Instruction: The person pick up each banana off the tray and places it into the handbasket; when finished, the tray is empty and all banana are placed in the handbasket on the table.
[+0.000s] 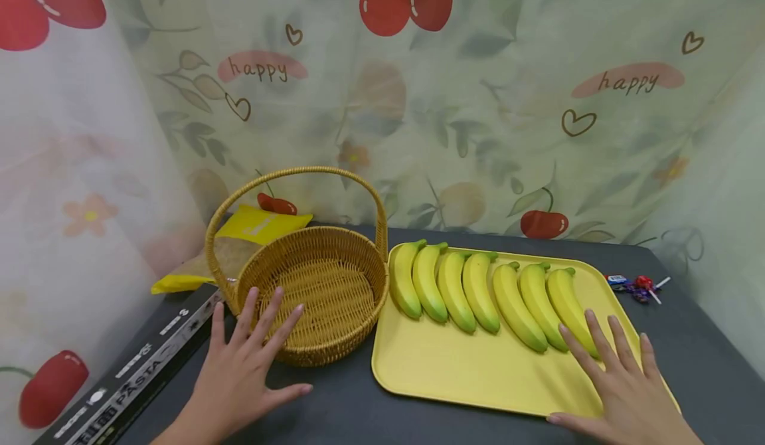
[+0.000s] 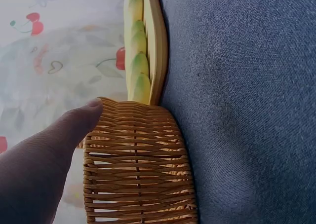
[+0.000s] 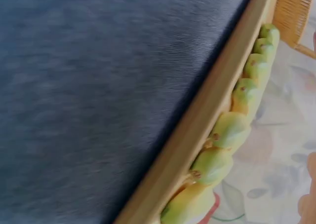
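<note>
Against cherry-print cloth (image 1: pixel 466 99), poised with left hand (image 1: pixel 239 372) and right hand (image 1: pixel 627 388) splayed, empty.
On tray (image 1: pixel 454 372) beside basket (image 1: pixel 329 352), set with bananas (image 1: pixel 478 292) in a row, likely for easy reach.

Head cam: soft, even light, fairly sharp; faint shadows on tray (image 1: pixel 466 373). L wrist: dimmer, w/ curtain (image 2: pixel 54 76) washed-out. R wrist: worktop (image 3: pixel 89 95) v. blurry.

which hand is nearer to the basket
Left. The left hand is spread by the near left side of the basket; the right hand is farther off, at the tray's near right corner.
</note>
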`<state>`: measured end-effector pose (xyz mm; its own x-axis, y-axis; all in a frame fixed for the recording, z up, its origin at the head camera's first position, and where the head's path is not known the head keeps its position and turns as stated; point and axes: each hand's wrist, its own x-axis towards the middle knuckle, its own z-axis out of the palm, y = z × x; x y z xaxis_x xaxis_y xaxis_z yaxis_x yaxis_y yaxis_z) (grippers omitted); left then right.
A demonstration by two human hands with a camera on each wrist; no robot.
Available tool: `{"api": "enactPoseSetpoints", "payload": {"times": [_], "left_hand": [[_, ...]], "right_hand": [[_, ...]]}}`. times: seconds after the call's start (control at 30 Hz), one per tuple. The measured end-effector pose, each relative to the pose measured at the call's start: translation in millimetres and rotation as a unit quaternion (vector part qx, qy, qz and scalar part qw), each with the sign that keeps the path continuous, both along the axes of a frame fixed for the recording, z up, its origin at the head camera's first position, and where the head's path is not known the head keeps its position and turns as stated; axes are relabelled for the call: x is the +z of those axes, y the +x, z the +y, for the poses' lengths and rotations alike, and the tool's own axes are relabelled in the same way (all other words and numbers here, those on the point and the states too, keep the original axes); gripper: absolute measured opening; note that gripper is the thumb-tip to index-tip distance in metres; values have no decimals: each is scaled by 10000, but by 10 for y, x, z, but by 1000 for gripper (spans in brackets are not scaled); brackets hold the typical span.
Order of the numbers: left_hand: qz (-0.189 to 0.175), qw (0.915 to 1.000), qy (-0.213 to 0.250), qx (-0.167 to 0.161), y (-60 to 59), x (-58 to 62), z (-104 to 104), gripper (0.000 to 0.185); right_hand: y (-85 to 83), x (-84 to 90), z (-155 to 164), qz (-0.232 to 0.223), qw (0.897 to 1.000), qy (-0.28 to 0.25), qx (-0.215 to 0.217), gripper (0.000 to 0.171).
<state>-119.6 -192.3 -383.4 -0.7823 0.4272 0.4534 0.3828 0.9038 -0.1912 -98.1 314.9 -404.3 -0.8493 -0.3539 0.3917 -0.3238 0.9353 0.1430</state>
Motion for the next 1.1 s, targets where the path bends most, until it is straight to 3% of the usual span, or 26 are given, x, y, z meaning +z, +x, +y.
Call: {"api": "enactPoseSetpoints", "payload": {"times": [0.23, 0.5, 0.67, 0.77, 0.87, 0.97, 1.03, 1.1], "left_hand": [[8, 10000, 85, 23, -4, -23, 21, 104], [-67, 9996, 284, -38, -27, -18, 19, 97], [-79, 9946, 1028, -151, -86, -7, 29, 87], [148, 9848, 1728, -97, -130, -13, 55, 87], [419, 9660, 2549, -32, -187, -23, 63, 90], [487, 9315, 3604, -59, -260, -11, 33, 93], [356, 8950, 4447, -9, -308, 14, -8, 95], [132, 8501, 5261, 158, -357, 50, -54, 98]], "right_hand": [[-133, 66, -176, -112, 9989, -343, 306, 112], [-325, 96, -419, -66, 9977, -342, 578, 110], [-444, 136, -583, -225, 9968, -449, 617, 107], [-530, 138, -706, -297, 9965, -450, 643, 103], [-630, 137, -842, -460, 9952, -528, 684, 98], [-743, 157, -976, -702, 9924, -726, 697, 94], [-828, 179, -1062, -863, 9900, -860, 712, 92], [-912, 201, -1149, -1031, 9869, -999, 741, 91]]}}
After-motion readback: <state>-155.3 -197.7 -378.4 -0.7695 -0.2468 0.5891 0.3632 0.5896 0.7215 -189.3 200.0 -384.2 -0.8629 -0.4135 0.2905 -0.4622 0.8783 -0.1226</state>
